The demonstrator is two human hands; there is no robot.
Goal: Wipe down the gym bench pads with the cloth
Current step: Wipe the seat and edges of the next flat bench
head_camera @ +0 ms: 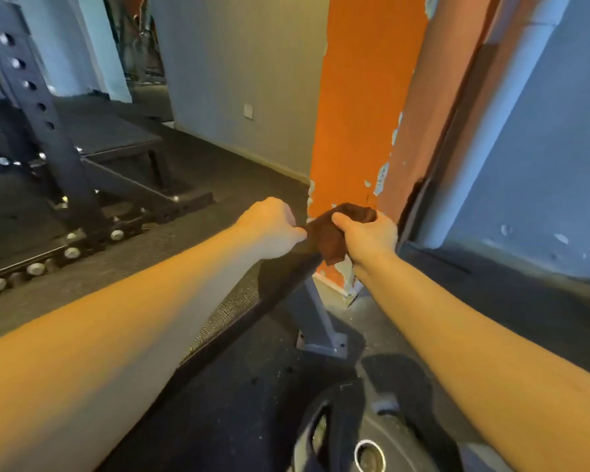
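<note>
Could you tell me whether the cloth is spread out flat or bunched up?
Bunched up: the brown cloth sits crumpled in the right hand, fingers curled round it, while the left hand pinches one edge.

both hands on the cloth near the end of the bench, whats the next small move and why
Probably lower the cloth flat onto the bench pad. The right hand grips it bunched up, the left hand pinches one edge, and it seems held just off the pad's far end, so no wiping contact shows yet.
</note>
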